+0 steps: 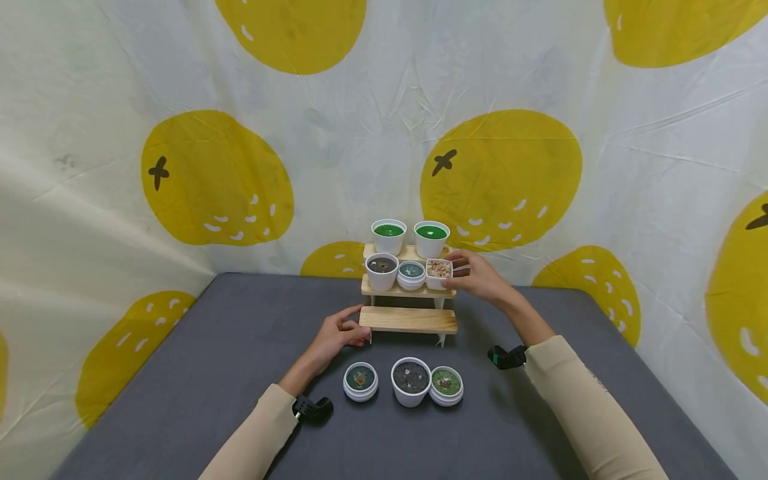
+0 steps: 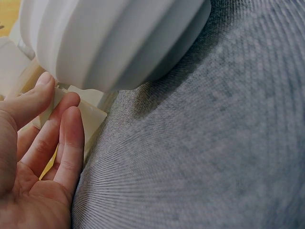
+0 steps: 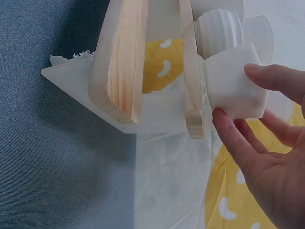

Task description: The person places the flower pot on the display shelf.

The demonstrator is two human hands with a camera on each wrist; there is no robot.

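A three-tier wooden stand (image 1: 408, 320) with white side supports stands at the back of the table. My right hand (image 1: 477, 277) pinches a small square white pot (image 3: 233, 83) at the right end of its middle shelf, thumb and fingers on opposite sides. Beige pebble-like bits (image 1: 440, 268) fill that pot. Beside it are a low round ribbed pot (image 1: 411, 280) with a teal surface and a taller white pot (image 1: 381, 280) with dark filling. At the left end of the bare bottom shelf, my left hand (image 1: 336, 337) grips the stand, thumb and fingers at its corner.
Two white pots with green contents, one left (image 1: 389, 241) and one right (image 1: 431, 245), sit on the top shelf. In front of the stand are a teal-topped pot (image 1: 361, 393), a dark-filled pot (image 1: 411, 398) and a green-topped pot (image 1: 447, 397). A patterned curtain (image 1: 360, 153) hangs behind.
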